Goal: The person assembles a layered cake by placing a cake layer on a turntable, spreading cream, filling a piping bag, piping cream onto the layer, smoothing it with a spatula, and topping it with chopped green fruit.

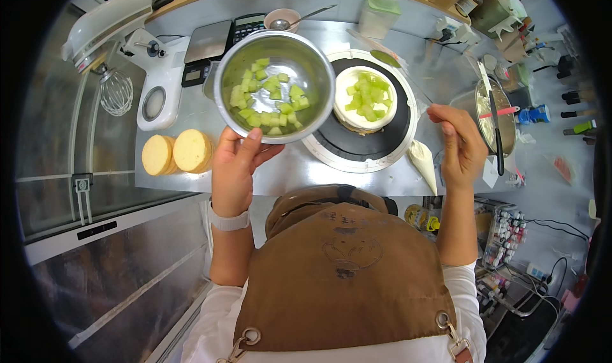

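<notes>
My left hand (241,155) grips the near rim of a stainless steel bowl (318,119), tilted so its inside shows. Diced pale green fruit (267,119), which looks like melon, lies spread in it. Between the fingertips of my right hand (459,140) is the thin handle of a metal spoon (385,58). The spoon's oval end is over the back right of a cake turntable (406,143) with a dark top. On the turntable stands a small round cake (340,105) topped with white cream, with more green fruit cubes (368,97) heaped in the middle.
Left are stacked sponge cake rounds (192,151), a stand mixer (158,85) and a scale (208,41). A filled piping bag (423,164) lies near my right hand. Farther right, a metal pot (509,128) has a palette knife (497,133) and pink-handled tool across it.
</notes>
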A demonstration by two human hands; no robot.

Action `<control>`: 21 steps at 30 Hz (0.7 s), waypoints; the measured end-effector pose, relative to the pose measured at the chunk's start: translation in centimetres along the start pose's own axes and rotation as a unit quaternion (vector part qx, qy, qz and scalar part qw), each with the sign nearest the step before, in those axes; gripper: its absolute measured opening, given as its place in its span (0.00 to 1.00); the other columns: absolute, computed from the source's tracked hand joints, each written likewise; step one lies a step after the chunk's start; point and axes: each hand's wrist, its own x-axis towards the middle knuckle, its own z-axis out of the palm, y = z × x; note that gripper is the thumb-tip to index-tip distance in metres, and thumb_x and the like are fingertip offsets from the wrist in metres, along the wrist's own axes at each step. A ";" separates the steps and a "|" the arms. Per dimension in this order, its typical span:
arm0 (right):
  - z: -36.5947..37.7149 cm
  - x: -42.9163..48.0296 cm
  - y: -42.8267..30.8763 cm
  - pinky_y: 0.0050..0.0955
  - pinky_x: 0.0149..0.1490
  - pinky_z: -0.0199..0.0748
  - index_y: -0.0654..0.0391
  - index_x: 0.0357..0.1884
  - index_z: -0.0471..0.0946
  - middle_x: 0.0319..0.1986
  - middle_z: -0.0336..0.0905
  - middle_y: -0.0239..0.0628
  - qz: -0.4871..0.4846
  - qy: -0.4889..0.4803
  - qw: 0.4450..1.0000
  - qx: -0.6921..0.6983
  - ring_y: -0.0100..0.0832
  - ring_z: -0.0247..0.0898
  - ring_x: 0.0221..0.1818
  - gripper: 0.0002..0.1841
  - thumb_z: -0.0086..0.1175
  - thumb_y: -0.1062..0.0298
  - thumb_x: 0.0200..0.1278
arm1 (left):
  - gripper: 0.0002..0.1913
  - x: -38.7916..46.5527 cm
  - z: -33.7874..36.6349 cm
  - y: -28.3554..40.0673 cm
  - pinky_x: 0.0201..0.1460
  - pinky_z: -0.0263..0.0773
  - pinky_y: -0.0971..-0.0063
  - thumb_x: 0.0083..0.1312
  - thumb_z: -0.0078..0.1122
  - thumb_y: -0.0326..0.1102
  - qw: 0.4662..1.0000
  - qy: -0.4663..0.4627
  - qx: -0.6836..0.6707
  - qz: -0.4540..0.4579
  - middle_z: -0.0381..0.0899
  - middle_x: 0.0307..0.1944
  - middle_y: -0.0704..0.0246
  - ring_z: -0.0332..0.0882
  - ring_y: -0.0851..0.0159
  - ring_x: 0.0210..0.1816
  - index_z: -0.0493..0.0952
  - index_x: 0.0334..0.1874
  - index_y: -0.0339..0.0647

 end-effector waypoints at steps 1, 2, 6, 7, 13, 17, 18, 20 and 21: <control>0.0 0.2 -0.5 0.28 0.45 0.74 0.63 0.41 0.83 0.35 0.84 0.41 -0.017 0.006 0.999 0.030 0.35 0.80 0.38 0.07 0.55 0.74 0.67 | 0.13 -0.1 0.1 0.1 0.56 0.80 0.60 0.75 0.49 0.33 1.000 -0.013 0.009 0.000 0.79 0.53 0.59 0.83 0.59 0.50 0.69 0.56 0.35; 0.0 0.6 -0.9 0.29 0.45 0.74 0.63 0.41 0.83 0.35 0.84 0.41 -0.048 0.017 0.996 0.068 0.36 0.80 0.39 0.07 0.55 0.74 0.66 | 0.13 -0.2 0.3 0.2 0.56 0.81 0.61 0.74 0.50 0.33 1.000 -0.025 0.019 -0.001 0.79 0.53 0.59 0.82 0.60 0.50 0.69 0.56 0.35; 1.1 1.6 -2.2 0.30 0.44 0.75 0.65 0.41 0.82 0.35 0.84 0.43 -0.113 -0.083 0.989 0.042 0.37 0.80 0.38 0.08 0.54 0.72 0.68 | 0.15 -1.0 0.8 0.6 0.56 0.80 0.62 0.74 0.52 0.34 0.995 -0.085 0.049 0.010 0.79 0.52 0.63 0.80 0.63 0.52 0.70 0.58 0.36; 1.5 1.7 -2.5 0.30 0.44 0.75 0.65 0.41 0.82 0.35 0.84 0.42 -0.075 -0.085 0.990 0.081 0.36 0.80 0.37 0.09 0.53 0.71 0.69 | 0.15 -1.1 0.9 0.7 0.56 0.80 0.63 0.74 0.52 0.34 0.993 -0.102 0.052 0.015 0.79 0.52 0.63 0.80 0.64 0.52 0.70 0.58 0.35; 3.5 1.7 -2.4 0.25 0.37 0.75 0.67 0.42 0.78 0.32 0.81 0.44 0.203 -0.082 0.921 0.321 0.29 0.77 0.30 0.16 0.45 0.64 0.76 | 0.15 -1.5 1.0 0.8 0.56 0.80 0.62 0.74 0.53 0.35 0.996 -0.083 0.020 -0.002 0.78 0.52 0.62 0.80 0.62 0.52 0.71 0.57 0.35; 5.9 1.3 -1.7 0.26 0.37 0.78 0.67 0.43 0.78 0.30 0.83 0.45 0.313 -0.092 0.837 0.439 0.30 0.79 0.27 0.16 0.45 0.63 0.76 | 0.16 -1.5 1.7 -0.1 0.57 0.79 0.62 0.74 0.53 0.37 0.997 -0.077 0.010 -0.016 0.78 0.53 0.62 0.81 0.62 0.52 0.70 0.58 0.35; 6.7 1.0 -1.7 0.27 0.37 0.78 0.67 0.43 0.78 0.29 0.83 0.46 0.334 -0.075 0.824 0.451 0.30 0.79 0.27 0.16 0.45 0.63 0.76 | 0.16 -1.6 1.8 -0.3 0.57 0.79 0.63 0.74 0.53 0.37 0.997 -0.076 0.010 -0.023 0.79 0.53 0.62 0.81 0.62 0.52 0.70 0.58 0.36; 7.6 0.8 -1.7 0.28 0.38 0.80 0.67 0.44 0.78 0.30 0.83 0.48 0.364 -0.060 0.791 0.489 0.32 0.80 0.28 0.16 0.44 0.63 0.76 | 0.18 -1.8 1.9 -0.4 0.58 0.78 0.64 0.74 0.54 0.37 0.997 -0.074 0.009 -0.028 0.79 0.54 0.62 0.81 0.62 0.52 0.68 0.60 0.36; 7.9 0.9 -1.6 0.28 0.39 0.80 0.67 0.45 0.77 0.30 0.83 0.48 0.366 -0.053 0.783 0.499 0.33 0.80 0.28 0.16 0.44 0.63 0.76 | 0.18 -1.9 1.9 -0.4 0.58 0.78 0.64 0.74 0.54 0.37 0.997 -0.072 0.015 -0.026 0.79 0.54 0.62 0.81 0.62 0.52 0.68 0.60 0.36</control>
